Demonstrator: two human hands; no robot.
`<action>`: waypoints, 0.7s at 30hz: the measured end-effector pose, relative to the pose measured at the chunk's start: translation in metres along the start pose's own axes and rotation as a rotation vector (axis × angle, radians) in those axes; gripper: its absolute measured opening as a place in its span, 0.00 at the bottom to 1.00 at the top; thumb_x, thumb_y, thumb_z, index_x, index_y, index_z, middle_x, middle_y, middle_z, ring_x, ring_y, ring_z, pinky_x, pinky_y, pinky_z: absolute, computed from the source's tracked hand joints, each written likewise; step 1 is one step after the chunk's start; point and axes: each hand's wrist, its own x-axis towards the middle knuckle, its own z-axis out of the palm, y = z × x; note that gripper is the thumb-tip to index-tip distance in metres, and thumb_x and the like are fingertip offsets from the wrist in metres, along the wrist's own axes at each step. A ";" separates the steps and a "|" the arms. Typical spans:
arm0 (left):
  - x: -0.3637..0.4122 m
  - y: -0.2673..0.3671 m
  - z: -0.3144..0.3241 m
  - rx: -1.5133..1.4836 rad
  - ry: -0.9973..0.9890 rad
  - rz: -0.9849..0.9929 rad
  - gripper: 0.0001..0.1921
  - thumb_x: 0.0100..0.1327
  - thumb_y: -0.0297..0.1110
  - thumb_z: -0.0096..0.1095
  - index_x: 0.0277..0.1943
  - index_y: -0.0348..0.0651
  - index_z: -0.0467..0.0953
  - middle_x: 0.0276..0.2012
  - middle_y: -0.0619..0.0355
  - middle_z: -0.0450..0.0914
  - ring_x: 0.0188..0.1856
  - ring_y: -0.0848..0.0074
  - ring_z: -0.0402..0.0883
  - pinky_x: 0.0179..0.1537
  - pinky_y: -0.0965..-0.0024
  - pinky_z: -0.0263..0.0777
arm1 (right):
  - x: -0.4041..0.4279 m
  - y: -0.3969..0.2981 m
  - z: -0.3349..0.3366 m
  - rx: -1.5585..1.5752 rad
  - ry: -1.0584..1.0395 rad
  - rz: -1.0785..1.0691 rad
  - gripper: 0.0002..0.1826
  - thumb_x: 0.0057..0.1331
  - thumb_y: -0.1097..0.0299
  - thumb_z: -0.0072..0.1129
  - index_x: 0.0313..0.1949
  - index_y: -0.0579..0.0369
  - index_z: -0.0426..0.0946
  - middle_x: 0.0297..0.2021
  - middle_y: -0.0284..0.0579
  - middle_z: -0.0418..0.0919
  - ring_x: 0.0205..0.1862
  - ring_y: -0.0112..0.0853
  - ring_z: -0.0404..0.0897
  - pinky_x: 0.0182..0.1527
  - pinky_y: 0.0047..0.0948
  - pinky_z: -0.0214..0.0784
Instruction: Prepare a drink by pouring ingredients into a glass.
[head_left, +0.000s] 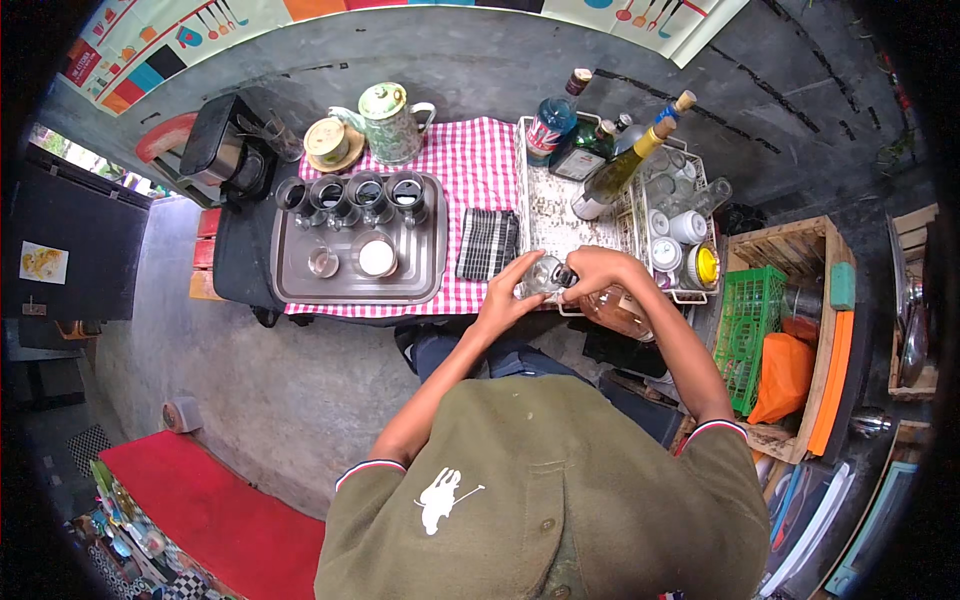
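My left hand (510, 292) is around a small clear glass (540, 277) near the table's front edge. My right hand (600, 274) grips the neck of a clear bottle with pinkish-amber contents (616, 311), its dark mouth tilted at the glass; whether liquid flows I cannot tell. A folded black-and-white checked cloth (487, 244) lies left of the hands. Further left, a brown metal tray (356, 289) bears several glass mugs of dark liquid (368, 192), a small glass (323, 260) and a glass with white contents (376, 256).
A white wire rack (527, 187) holds bottles, including a yellow-green one (611, 180); beside it stand glasses and white-lidded jars (687, 226). An enamel pot (390, 127), a lidded cup (328, 142) and a coffee maker (229, 150) stand behind the tray. A wooden crate (825, 247) is at right.
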 end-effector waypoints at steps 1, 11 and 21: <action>0.000 -0.001 0.000 0.015 0.003 0.018 0.36 0.50 0.21 0.68 0.66 0.40 0.68 0.63 0.47 0.71 0.64 0.66 0.72 0.63 0.65 0.69 | 0.000 0.000 0.000 -0.005 0.002 0.005 0.29 0.49 0.45 0.66 0.24 0.66 0.79 0.14 0.54 0.75 0.18 0.42 0.77 0.25 0.40 0.67; 0.004 -0.001 0.000 0.011 -0.002 -0.013 0.37 0.50 0.21 0.70 0.66 0.40 0.68 0.63 0.47 0.72 0.64 0.65 0.72 0.63 0.64 0.68 | 0.010 0.010 0.001 0.014 -0.063 0.031 0.33 0.47 0.42 0.67 0.26 0.70 0.79 0.19 0.57 0.79 0.24 0.46 0.81 0.30 0.40 0.72; 0.009 -0.001 0.004 0.055 0.002 -0.016 0.36 0.51 0.25 0.72 0.66 0.42 0.68 0.63 0.48 0.72 0.64 0.64 0.73 0.63 0.63 0.68 | 0.011 0.021 0.005 0.074 -0.067 0.048 0.28 0.49 0.44 0.68 0.26 0.64 0.81 0.17 0.54 0.78 0.21 0.41 0.79 0.27 0.39 0.69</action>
